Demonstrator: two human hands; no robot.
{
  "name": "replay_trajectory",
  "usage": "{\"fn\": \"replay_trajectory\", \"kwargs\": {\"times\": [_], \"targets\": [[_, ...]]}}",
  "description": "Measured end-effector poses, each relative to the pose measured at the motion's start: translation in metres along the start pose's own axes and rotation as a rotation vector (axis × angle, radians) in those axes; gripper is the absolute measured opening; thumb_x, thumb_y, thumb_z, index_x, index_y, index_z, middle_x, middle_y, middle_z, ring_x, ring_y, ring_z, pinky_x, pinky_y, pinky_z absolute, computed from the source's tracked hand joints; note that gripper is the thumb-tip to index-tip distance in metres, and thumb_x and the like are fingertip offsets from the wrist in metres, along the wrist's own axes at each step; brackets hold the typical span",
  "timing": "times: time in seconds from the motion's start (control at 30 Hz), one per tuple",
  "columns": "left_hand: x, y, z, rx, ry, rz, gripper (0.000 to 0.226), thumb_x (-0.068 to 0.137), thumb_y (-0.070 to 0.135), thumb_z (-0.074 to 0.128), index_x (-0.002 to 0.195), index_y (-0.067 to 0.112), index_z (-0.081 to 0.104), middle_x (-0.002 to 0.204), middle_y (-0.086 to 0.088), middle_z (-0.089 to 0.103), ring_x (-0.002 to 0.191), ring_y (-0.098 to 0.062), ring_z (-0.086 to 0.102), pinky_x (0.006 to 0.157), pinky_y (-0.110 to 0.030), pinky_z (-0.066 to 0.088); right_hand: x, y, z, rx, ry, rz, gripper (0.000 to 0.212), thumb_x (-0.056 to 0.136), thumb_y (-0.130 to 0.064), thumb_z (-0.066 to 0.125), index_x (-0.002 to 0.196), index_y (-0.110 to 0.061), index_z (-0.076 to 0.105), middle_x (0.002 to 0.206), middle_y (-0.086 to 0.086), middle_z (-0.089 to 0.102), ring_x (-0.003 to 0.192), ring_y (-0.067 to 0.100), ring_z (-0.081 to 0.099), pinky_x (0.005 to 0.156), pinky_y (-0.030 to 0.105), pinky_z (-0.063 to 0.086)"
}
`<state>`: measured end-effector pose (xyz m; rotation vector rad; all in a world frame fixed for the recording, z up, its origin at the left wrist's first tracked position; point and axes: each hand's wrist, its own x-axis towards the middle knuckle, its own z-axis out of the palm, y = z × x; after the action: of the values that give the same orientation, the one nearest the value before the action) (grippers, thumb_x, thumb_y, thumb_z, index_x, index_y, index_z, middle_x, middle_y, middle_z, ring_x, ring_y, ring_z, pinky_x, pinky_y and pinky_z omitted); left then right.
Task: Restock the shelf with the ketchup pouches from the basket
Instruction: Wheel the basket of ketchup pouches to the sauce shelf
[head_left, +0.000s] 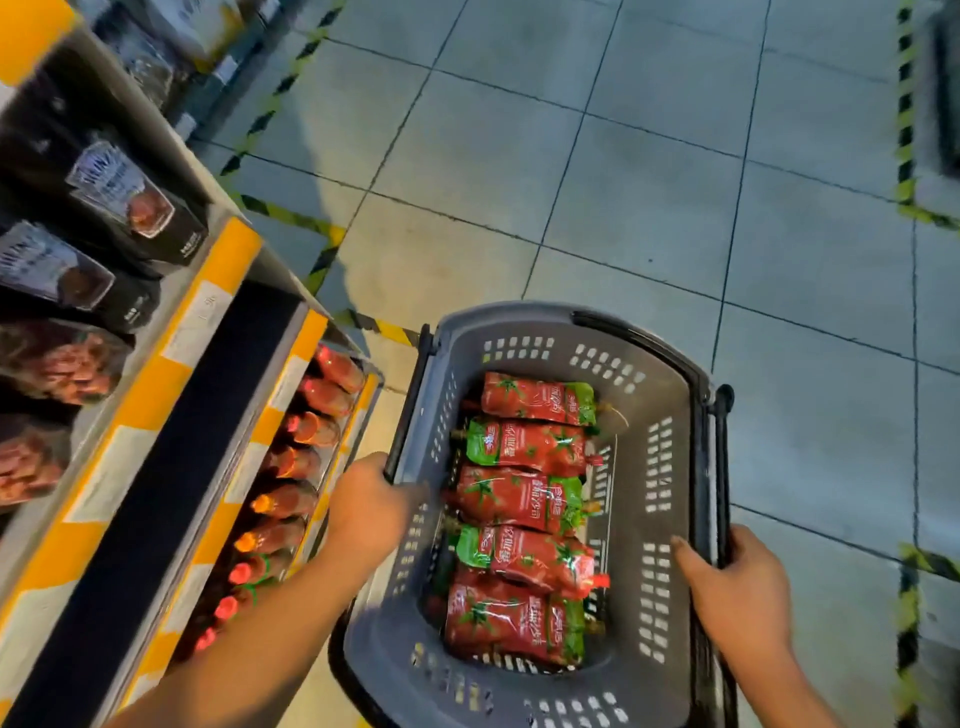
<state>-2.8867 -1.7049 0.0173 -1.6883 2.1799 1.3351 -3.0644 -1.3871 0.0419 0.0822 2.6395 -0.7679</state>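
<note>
A grey plastic basket (660, 519) hangs in front of me over the floor. Several red and green ketchup pouches (524, 519) lie flat in a row along its bottom. My left hand (366, 506) grips the basket's left rim beside the black handle. My right hand (737, 587) is closed on the right rim and the folded handle. The shelf (171, 415) with yellow edge strips runs along my left, level with the basket.
Red-capped sauce bottles (291, 493) line the lower shelf tier by my left arm. Dark stand-up pouches (124, 192) fill the tier above. Grey floor tiles (623, 182) with yellow-black hazard tape (906, 104) stretch ahead and to the right.
</note>
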Motion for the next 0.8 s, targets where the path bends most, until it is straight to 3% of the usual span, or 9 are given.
{"fn": "replay_trajectory", "kwargs": {"times": [0.1, 0.23, 0.37, 0.47, 0.53, 0.73, 0.8], "targets": [[0.033, -0.022, 0.023, -0.013, 0.015, -0.031, 0.042, 0.075, 0.022, 0.085, 0.07, -0.003, 0.052, 0.059, -0.008, 0.047, 0.052, -0.02, 0.039, 0.048, -0.031, 0.026, 0.025, 0.014, 0.044, 0.003, -0.016, 0.011, 0.017, 0.088, -0.022, 0.083, 0.096, -0.016, 0.07, 0.081, 0.001, 0.07, 0.072, 0.023, 0.066, 0.063, 0.037, 0.053], [0.075, -0.048, 0.059, 0.006, 0.02, -0.006, 0.045, 0.08, 0.016, 0.08, 0.064, 0.012, 0.038, 0.054, -0.001, 0.039, 0.05, -0.017, 0.035, 0.047, -0.032, 0.024, 0.062, 0.036, 0.097, -0.014, -0.023, -0.013, 0.019, 0.088, -0.024, 0.083, 0.096, -0.014, 0.068, 0.082, 0.002, 0.07, 0.073, 0.024, 0.067, 0.061, 0.033, 0.048], [0.114, -0.062, 0.083, 0.053, 0.035, 0.015, 0.041, 0.08, 0.018, 0.079, 0.066, 0.011, 0.04, 0.055, -0.004, 0.043, 0.051, -0.02, 0.04, 0.048, -0.033, 0.028, 0.096, 0.052, 0.137, -0.007, -0.028, -0.048, 0.02, 0.088, -0.024, 0.082, 0.102, -0.013, 0.071, 0.088, 0.003, 0.073, 0.072, 0.017, 0.067, 0.061, 0.03, 0.05], [0.141, -0.07, 0.099, 0.084, 0.057, 0.034, 0.043, 0.079, 0.018, 0.079, 0.065, 0.012, 0.039, 0.055, -0.002, 0.039, 0.049, -0.019, 0.037, 0.047, -0.033, 0.023, 0.121, 0.063, 0.165, 0.016, -0.031, -0.042, 0.024, 0.088, -0.028, 0.082, 0.105, -0.017, 0.071, 0.091, 0.001, 0.075, 0.076, 0.021, 0.072, 0.07, 0.04, 0.062], [0.16, -0.072, 0.11, 0.097, 0.073, 0.052, 0.042, 0.078, 0.019, 0.08, 0.063, 0.012, 0.041, 0.054, -0.001, 0.042, 0.047, -0.018, 0.04, 0.045, -0.031, 0.023, 0.137, 0.066, 0.181, 0.0, -0.02, -0.041, 0.026, 0.086, -0.036, 0.082, 0.098, -0.019, 0.066, 0.085, 0.001, 0.075, 0.071, 0.023, 0.073, 0.066, 0.048, 0.064], [0.206, -0.075, 0.141, 0.148, 0.101, 0.092, 0.037, 0.076, 0.028, 0.08, 0.069, 0.003, 0.053, 0.062, -0.013, 0.057, 0.057, -0.032, 0.057, 0.049, -0.04, 0.041, 0.182, 0.065, 0.209, 0.003, -0.025, -0.082, 0.024, 0.088, -0.033, 0.081, 0.089, -0.016, 0.063, 0.079, 0.005, 0.071, 0.068, 0.027, 0.07, 0.063, 0.05, 0.063], [0.215, -0.071, 0.151, 0.143, 0.126, 0.113, 0.039, 0.077, 0.024, 0.08, 0.066, 0.006, 0.048, 0.059, -0.01, 0.052, 0.054, -0.027, 0.051, 0.048, -0.038, 0.035, 0.194, 0.068, 0.215, 0.024, -0.008, -0.091, 0.023, 0.089, -0.031, 0.08, 0.091, -0.015, 0.063, 0.082, 0.005, 0.071, 0.07, 0.027, 0.07, 0.065, 0.05, 0.063]]}}
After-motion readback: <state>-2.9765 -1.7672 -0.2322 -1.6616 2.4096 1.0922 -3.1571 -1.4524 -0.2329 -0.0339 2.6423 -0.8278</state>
